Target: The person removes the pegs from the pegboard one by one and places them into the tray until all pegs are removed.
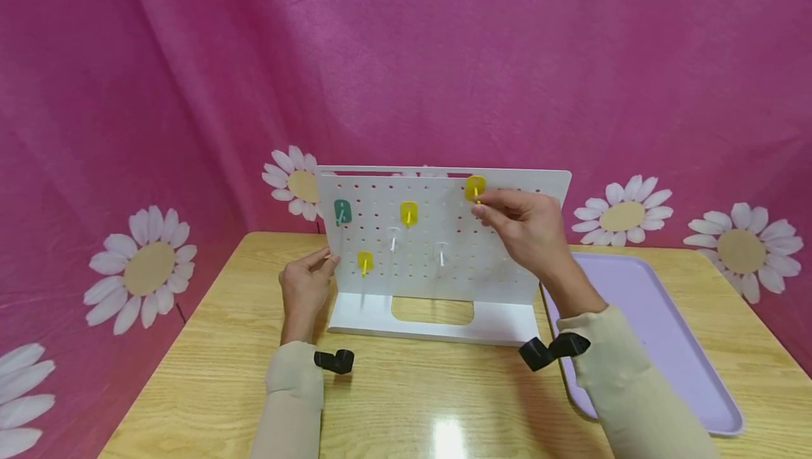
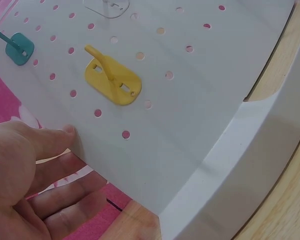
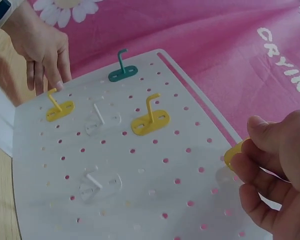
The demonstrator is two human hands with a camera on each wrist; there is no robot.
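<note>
A white pegboard (image 1: 406, 276) stands upright on the wooden table. At its left edge, my left hand (image 1: 306, 288) grips the board, thumb on the front and fingers behind, as the left wrist view shows. Near the top edge, right of centre, my right hand (image 1: 529, 230) pinches a yellow hook (image 1: 474, 185) against the board; the fingers partly cover it. On the board also sit a teal hook (image 1: 342, 211), two more yellow hooks, one upper (image 1: 409, 213) and one lower (image 1: 364, 261), and two clear hooks with white pegs, one left (image 1: 393, 240) and one right (image 1: 441, 254).
A lilac tray (image 1: 660, 346) lies on the table to the right, partly behind my right forearm. The board's base (image 1: 431, 328) has a cut-out in it. Behind the wooden table (image 1: 380, 402) hangs a pink cloth (image 1: 406, 57) with daisies.
</note>
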